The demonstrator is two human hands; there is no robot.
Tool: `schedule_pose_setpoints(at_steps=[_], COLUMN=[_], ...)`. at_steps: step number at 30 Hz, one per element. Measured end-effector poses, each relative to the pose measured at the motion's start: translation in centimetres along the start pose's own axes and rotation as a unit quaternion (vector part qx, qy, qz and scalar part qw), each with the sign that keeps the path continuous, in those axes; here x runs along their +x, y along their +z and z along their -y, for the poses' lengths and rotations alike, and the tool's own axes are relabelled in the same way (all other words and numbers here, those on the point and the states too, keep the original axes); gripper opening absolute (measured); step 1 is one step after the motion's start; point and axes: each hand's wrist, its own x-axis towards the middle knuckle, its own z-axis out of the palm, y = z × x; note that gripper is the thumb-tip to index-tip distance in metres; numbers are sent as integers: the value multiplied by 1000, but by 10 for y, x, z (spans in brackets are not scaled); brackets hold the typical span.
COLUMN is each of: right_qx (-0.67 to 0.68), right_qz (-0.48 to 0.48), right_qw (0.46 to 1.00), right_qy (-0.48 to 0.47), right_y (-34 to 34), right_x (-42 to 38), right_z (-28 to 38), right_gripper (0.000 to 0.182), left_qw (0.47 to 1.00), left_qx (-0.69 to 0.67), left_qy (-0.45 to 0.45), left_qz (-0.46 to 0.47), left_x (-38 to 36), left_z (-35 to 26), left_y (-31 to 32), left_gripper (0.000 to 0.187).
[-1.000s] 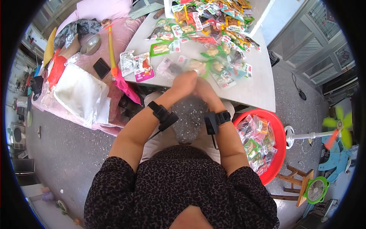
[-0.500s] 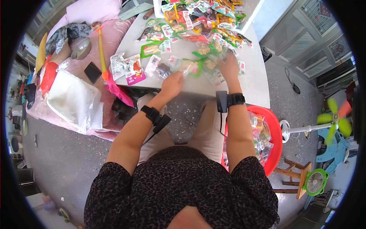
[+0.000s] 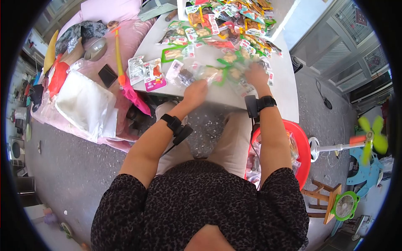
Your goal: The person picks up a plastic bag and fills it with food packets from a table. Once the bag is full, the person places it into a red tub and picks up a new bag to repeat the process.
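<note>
My left hand (image 3: 195,93) is at the near edge of the white table (image 3: 281,98), its fingers closed on the edge of a clear plastic bag (image 3: 203,72). Green-edged snack packets (image 3: 228,72) show in and around the bag, though blur hides which are inside. Farther right, my right hand (image 3: 256,75) reaches down over the packets beside the bag; its fingers are smeared by motion. Left of the bag lies a clear packet with dark contents (image 3: 184,76). A green-framed packet (image 3: 172,54) rests just beyond it.
A large heap of snack packets (image 3: 228,19) covers the table's far side. Silver and purple-edged pouches (image 3: 155,75) lie at its left. A red tub (image 3: 305,161) of packets stands below my right arm. Left is a pink-covered bed (image 3: 90,127); right, a fan (image 3: 369,136) and wooden stool (image 3: 333,201).
The whole view has shifted slightly, moving the scene rightward. My right hand has come a little nearer to me over the packets. My left hand stays at the bag.
</note>
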Motion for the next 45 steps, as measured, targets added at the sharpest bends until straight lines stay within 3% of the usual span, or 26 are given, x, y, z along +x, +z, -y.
schedule_pose_setpoints(at_steps=[7, 13, 19, 26, 28, 29, 31, 35, 38, 41, 45], right_qx=[-21, -32, -72, 8, 96, 228, 440, 677, 742, 800, 753], right_qz=[140, 113, -15, -167, -282, -234, -161, -125, -102, -31, -9], right_qw=[987, 990, 997, 984, 946, 942, 883, 725, 662, 597, 642], right_qy=[78, 84, -9, -59, -128, -71, 16, 22, 22, -48, -141], right_y=[-19, -14, -11, -53, -60, -62, -89, -97, -79, -63, -44], right_x=[14, 11, 8, 14, 17, 15, -9, -48, -72, -91, -101], right_z=[17, 25, 14, -29, -52, -60, -52, -38, -17, 3, 18], right_gripper=[38, 34, 25, 19, 22, 21, 17, 12, 14, 24, 31], left_qw=[1000, 999, 999, 1000, 1000, 1000, 999, 999, 999, 999, 997], left_qx=[-5, -1, 2, 3, -9, -14, -16, -24, -32, -38, -51], left_qy=[11, 24, 10, -12, -13, -14, -36, -27, -37, -34, -60], left_qz=[-25, -38, -31, -12, -17, -21, -2, -3, 6, 1, 9], left_x=[-1, -1, -1, -1, 0, 0, 3, 8, 9, 9, 9], left_z=[0, 1, -5, -6, -2, -1, -4, -9, -13, -10, -12], left_y=[4, 6, 1, -1, 0, 1, -2, -11, -12, -9, -14], left_gripper=[15, 13, 13, 13, 13, 13, 14, 14, 14, 14, 15])
